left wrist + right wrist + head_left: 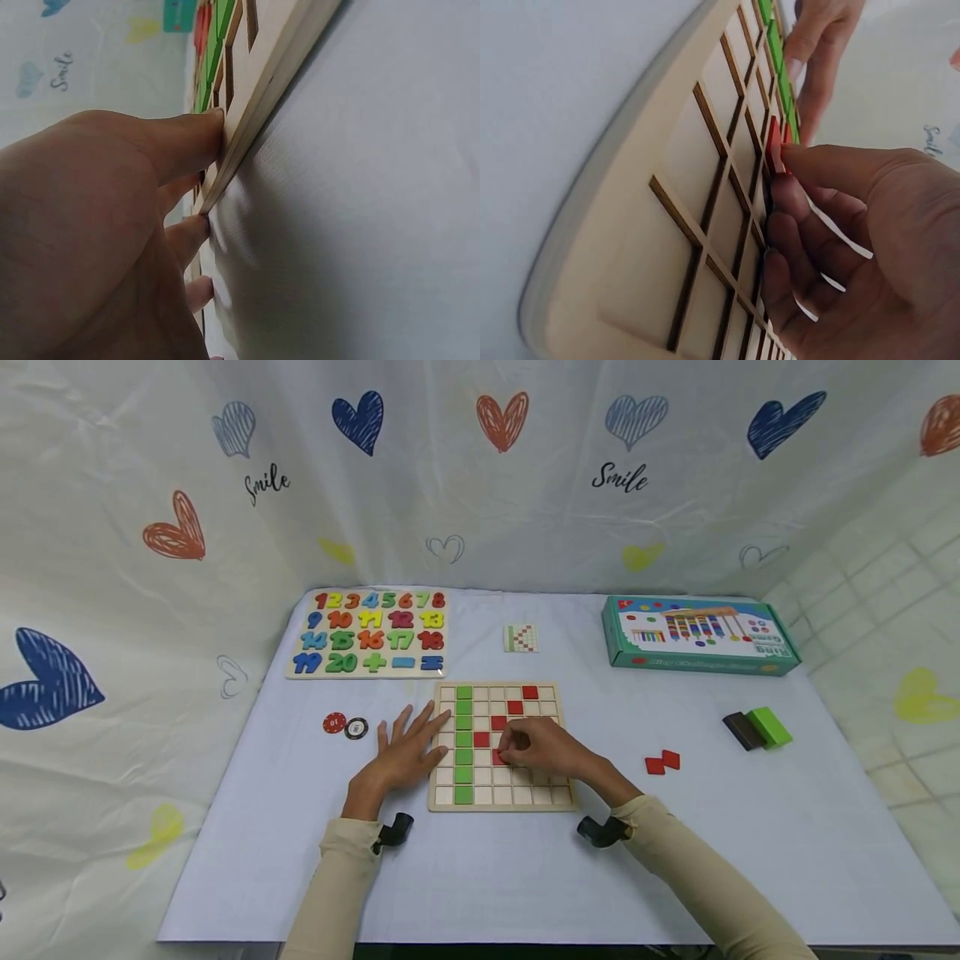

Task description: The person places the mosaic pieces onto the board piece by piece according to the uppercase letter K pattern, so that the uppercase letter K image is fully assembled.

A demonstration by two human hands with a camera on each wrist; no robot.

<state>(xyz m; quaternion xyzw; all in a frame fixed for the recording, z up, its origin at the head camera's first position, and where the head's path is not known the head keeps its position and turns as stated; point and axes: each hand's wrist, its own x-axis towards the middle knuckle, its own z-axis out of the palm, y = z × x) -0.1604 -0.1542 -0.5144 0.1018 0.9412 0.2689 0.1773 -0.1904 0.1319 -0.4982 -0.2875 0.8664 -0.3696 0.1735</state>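
Wooden grid board (501,796): flat left hand (405,749) steadies its edge, right hand (543,747) pinches a red square tile (774,144).

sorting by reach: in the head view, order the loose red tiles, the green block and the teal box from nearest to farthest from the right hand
From the right hand:
1. Loose red tiles, just to its right on the table.
2. Green block, farther right, beside a dark block.
3. Teal box, at the far right back.
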